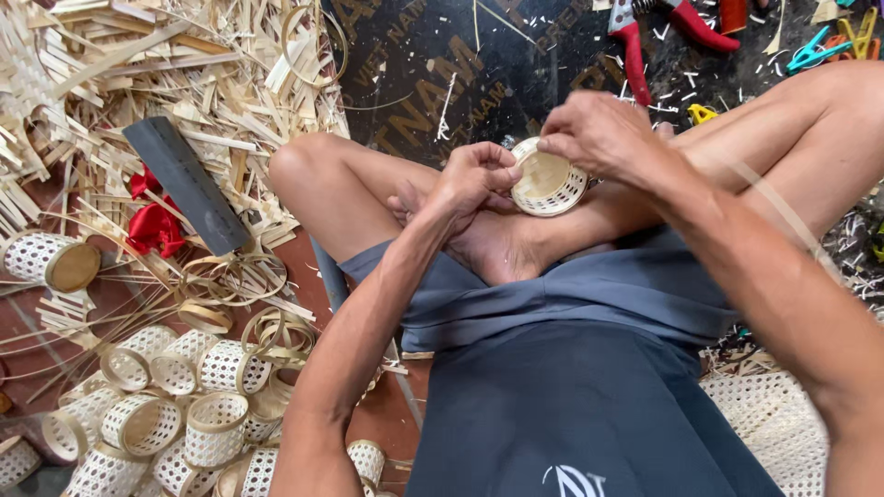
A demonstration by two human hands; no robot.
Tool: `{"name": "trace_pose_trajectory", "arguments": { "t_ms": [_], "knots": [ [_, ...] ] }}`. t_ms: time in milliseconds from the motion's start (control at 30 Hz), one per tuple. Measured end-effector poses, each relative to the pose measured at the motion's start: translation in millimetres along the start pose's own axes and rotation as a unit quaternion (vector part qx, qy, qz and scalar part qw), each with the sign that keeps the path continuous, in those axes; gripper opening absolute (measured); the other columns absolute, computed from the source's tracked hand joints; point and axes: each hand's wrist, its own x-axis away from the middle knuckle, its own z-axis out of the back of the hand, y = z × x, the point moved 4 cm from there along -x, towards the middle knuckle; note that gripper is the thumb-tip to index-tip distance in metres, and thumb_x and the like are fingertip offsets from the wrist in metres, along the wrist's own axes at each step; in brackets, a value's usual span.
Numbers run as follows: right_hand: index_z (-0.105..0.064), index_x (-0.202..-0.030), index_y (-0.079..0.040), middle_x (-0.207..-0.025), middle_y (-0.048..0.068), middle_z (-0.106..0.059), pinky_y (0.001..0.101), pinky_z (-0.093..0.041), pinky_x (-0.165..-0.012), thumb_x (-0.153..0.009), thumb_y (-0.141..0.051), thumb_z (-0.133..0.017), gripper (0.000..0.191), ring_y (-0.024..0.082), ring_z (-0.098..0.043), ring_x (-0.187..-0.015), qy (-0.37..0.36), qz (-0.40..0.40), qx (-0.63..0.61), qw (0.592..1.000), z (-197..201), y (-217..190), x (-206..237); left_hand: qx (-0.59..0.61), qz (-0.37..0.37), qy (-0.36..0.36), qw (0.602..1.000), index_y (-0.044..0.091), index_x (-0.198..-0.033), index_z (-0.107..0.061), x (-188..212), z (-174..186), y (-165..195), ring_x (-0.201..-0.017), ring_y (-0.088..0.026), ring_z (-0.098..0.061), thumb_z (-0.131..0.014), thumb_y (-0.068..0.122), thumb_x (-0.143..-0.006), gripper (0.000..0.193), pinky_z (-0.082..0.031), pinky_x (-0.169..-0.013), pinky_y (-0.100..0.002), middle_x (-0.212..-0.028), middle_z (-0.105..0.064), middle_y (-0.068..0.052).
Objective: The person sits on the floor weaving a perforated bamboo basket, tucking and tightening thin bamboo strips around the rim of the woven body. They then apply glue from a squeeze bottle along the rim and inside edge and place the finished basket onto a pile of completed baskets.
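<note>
Bracing the small woven bamboo basket (549, 182) over the crossed ankles, the left hand (476, 175) curled around its side should hold firm while the right hand (599, 133) pinches the rim, seating it evenly.

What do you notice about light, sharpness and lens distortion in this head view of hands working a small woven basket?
Head view: soft, even daylight with faint shadows; the small woven basket, left hand and right hand look sharp; wide-angle stretching enlarges the forearms at the bottom edge.

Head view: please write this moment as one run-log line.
left hand: holds basket | right hand: on rim | floor left: finished baskets
</note>
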Motion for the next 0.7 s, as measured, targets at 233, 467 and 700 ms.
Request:
{"name": "trace_pose_trajectory", "arguments": {
  "t_ms": [233, 467, 700],
  "knots": [
    [-0.077, -0.095, -0.008, -0.096, 0.013, -0.067, 0.0442, -0.052, -0.079, -0.091, -0.032, -0.072, 0.025, 0.032, -0.067, -0.092, 0.119, -0.049, -0.117, 0.985, -36.3, 15.4, 16.8, -0.159, -0.017, -0.019, 0.987, -0.001, -0.093, -0.070, -13.5, -5.8, 23.4, -0.062, -0.011, -0.065, -0.075, 0.009, -0.090, 0.012, -0.056, -0.051, -0.026, -0.077, -0.069, -0.006],
    [-0.077, -0.095, -0.007, -0.091, 0.016, -0.070, 0.0428, -0.054, -0.080, -0.087, -0.025, -0.070, 0.021, 0.032, -0.070, -0.091, 0.105, -0.005, -0.186, 0.977, -33.1, 17.1, 9.4, -0.274, 0.001, -0.079, 0.959, -0.001, -0.089, -0.070, -31.6, -14.1, 50.3, -0.059, -0.012, -0.061, -0.077, 0.000, -0.085, 0.007, -0.051, -0.049, -0.028, -0.074, -0.064, -0.006],
    [-0.079, -0.095, -0.009, -0.083, 0.016, -0.074, 0.0450, -0.054, -0.071, -0.081, -0.029, -0.071, 0.025, 0.032, -0.072, -0.080, 0.024, -0.078, -0.148, 0.986, -18.7, 0.3, -5.8, -0.147, -0.004, -0.045, 0.988, -0.001, -0.093, -0.068, 12.3, 12.5, 38.8, -0.064, -0.013, -0.066, -0.074, 0.003, -0.089, 0.008, -0.056, -0.054, -0.027, -0.078, -0.068, -0.006]
  ]
}}
